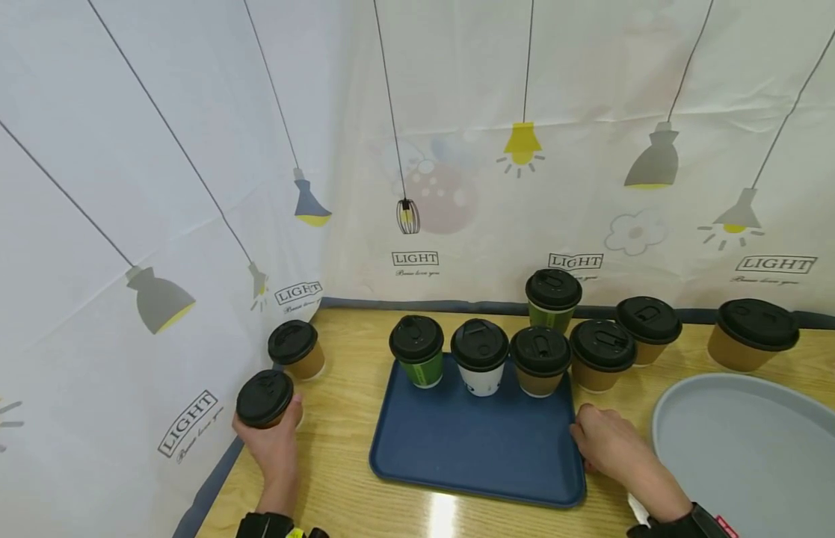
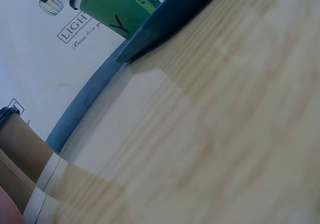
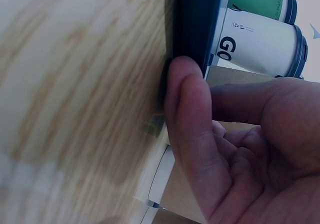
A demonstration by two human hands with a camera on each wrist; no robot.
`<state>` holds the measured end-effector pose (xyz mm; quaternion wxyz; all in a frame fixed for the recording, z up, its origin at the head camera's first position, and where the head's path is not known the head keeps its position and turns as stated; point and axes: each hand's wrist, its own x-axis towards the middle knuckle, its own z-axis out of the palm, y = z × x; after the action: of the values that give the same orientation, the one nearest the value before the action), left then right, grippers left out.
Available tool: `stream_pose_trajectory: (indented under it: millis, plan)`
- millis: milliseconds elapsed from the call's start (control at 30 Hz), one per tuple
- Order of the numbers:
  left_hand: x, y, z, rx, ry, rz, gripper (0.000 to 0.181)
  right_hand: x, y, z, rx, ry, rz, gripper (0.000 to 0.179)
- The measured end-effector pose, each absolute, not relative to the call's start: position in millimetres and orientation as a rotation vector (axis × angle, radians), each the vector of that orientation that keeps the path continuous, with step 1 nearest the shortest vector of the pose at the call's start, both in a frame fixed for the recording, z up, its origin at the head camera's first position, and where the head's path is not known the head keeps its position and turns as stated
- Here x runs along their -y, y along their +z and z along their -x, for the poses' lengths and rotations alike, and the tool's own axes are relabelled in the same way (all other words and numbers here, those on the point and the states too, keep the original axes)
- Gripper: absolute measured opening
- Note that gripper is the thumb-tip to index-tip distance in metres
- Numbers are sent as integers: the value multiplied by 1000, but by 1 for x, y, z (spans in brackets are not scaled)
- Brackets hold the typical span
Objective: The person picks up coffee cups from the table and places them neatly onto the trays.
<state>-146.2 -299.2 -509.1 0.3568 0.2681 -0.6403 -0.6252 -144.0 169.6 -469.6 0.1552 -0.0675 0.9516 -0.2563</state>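
Held cup: a brown, tapering paper cup with a black, domed plastic lid (image 1: 265, 397), at the left of the pale wood-grain table (image 1: 343, 456), beside a second black-lidded brown paper cup (image 1: 306, 364).
Left hand: the person's left hand (image 1: 270, 448) grips the held cup, thumb on its right side, the other fingers curled round its left; the left wrist view leaves most of them out of frame.
Cup handling: probably light, its thin paper wall apt to dent under a hard squeeze; contents cannot be told. The best hold is likely a gentle wrap below the lid, since the lid may pop off if lifted by its rim.
Tray: a rectangular, dark blue tray with a low raised rim (image 1: 478, 452), right of the held cup. Along its far side stand a green paper cup (image 1: 422, 368), a white paper cup (image 1: 482, 379) and a brown paper cup (image 1: 538, 382), all black-lidded.
Right hand: the person's right hand (image 1: 612, 441) pinches the tray's right edge between thumb and bent fingers.
Tray handling: apparently stiff and smooth; the rim offers the surest grip, and a tilt could slide or topple the tall cups.
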Motion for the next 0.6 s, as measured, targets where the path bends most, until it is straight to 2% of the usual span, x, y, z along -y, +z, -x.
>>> stream_pose_trajectory:
  millis: [300, 600]
  plan:
    - [298, -506, 142, 1630, -1624, -643, 96, -169, -469, 144, -2721, -728, 193, 24]
    - [263, -470, 130, 1630, -1693, -439, 90, -169, -469, 144, -2728, -733, 200, 24]
